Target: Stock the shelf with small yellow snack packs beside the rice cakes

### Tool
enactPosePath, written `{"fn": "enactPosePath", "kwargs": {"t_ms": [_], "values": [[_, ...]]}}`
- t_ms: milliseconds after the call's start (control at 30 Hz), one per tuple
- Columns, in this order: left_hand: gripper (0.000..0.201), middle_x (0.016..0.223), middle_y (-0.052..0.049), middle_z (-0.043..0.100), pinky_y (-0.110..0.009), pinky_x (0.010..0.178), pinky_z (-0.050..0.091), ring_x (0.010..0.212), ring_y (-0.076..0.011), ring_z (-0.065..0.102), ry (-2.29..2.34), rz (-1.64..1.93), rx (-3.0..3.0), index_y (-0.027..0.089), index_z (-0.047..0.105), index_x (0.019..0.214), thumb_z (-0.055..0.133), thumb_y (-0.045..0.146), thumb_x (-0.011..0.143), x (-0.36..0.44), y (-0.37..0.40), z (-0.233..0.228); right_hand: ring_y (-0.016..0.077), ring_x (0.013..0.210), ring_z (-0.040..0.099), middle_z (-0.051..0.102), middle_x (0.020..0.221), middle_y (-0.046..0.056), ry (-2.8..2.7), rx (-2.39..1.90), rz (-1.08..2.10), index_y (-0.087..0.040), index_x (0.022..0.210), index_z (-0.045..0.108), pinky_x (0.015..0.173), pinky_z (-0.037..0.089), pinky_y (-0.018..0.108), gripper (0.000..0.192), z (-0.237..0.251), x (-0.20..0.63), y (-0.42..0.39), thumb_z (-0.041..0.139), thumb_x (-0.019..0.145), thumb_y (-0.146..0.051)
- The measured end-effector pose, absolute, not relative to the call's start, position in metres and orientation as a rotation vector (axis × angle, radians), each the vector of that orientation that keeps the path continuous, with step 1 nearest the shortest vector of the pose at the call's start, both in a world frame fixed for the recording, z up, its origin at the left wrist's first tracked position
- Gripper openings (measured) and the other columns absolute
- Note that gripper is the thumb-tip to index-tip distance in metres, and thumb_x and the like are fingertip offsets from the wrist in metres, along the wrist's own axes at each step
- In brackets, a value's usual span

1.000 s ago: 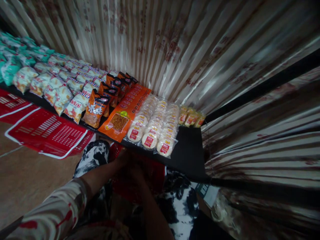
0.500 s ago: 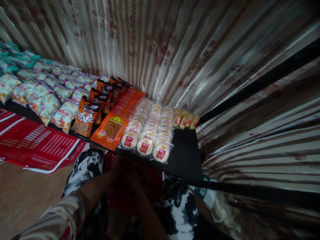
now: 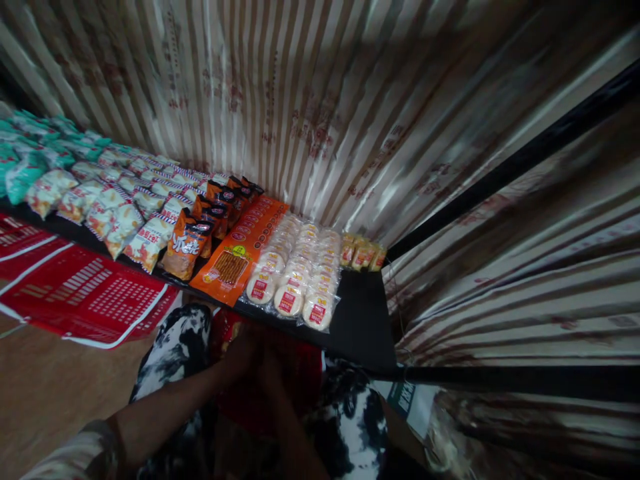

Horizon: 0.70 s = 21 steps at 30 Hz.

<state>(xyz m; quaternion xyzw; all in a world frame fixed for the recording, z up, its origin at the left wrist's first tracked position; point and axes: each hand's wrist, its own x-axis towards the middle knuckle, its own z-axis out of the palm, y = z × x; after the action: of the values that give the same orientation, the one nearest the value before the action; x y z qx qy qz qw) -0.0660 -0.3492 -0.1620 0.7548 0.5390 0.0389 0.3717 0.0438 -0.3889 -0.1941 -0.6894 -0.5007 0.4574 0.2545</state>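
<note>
Down in the shadow under the shelf edge, my left hand (image 3: 242,351) and my right hand (image 3: 269,365) are close together over a red bag (image 3: 305,370) between my knees. It is too dark to make out their fingers, or whether they grip anything. Above them on the black shelf (image 3: 363,313) lie rows of round rice crackers (image 3: 289,300) in clear wrappers. Left of these is a flat orange packet (image 3: 230,267) with a picture of sticks, then orange and black snack bags (image 3: 187,245).
White snack bags (image 3: 150,237) and green ones (image 3: 27,175) fill the shelf's left side. Small yellow packets (image 3: 363,255) sit at its back right corner. Red bags (image 3: 115,293) with white trim hang below. A striped curtain (image 3: 300,100) and black bars (image 3: 520,167) border the shelf.
The view has shifted, so the shelf's left side shows more green bags. My hands stay low over the red bag, and my left forearm lies lower and flatter.
</note>
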Motion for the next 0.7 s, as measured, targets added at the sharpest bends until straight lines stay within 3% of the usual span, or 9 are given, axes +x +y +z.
{"fn": "enactPosePath", "kwargs": {"t_ms": [233,433,700], "values": [[0.037,0.118,-0.014,0.057,-0.036,0.097,0.039,0.115,-0.0254,0.049,1.372,0.04,2.115,0.014,0.062,0.114,0.035,0.015,0.089,-0.075,-0.36,-0.136,0.0234,0.113,0.061,0.066,0.121,0.012,-1.248,-1.861,1.205,-0.017,0.116,0.064,0.1,0.044,0.038,0.038,-0.172,0.041,-0.404,0.045,0.084,-0.024],[0.034,0.117,-0.014,0.06,-0.036,0.1,0.038,0.115,-0.0241,0.051,1.347,0.073,2.114,0.015,0.06,0.114,0.04,0.012,0.086,-0.087,-0.364,-0.11,0.0238,0.115,0.058,0.067,0.118,0.011,-1.386,-1.831,1.04,-0.018,0.109,0.068,0.106,0.038,0.039,0.032,-0.148,0.044,-0.415,0.052,0.084,-0.031],[0.029,0.11,-0.008,0.067,-0.033,0.094,0.043,0.108,-0.0245,0.059,1.253,0.046,2.035,0.022,0.065,0.105,0.052,0.016,0.08,-0.103,-0.353,-0.101,0.023,0.112,0.06,0.07,0.113,0.006,-1.403,-1.763,1.09,-0.022,0.108,0.069,0.098,0.045,0.038,0.032,-0.133,0.053,-0.426,0.049,0.086,-0.035]]}}
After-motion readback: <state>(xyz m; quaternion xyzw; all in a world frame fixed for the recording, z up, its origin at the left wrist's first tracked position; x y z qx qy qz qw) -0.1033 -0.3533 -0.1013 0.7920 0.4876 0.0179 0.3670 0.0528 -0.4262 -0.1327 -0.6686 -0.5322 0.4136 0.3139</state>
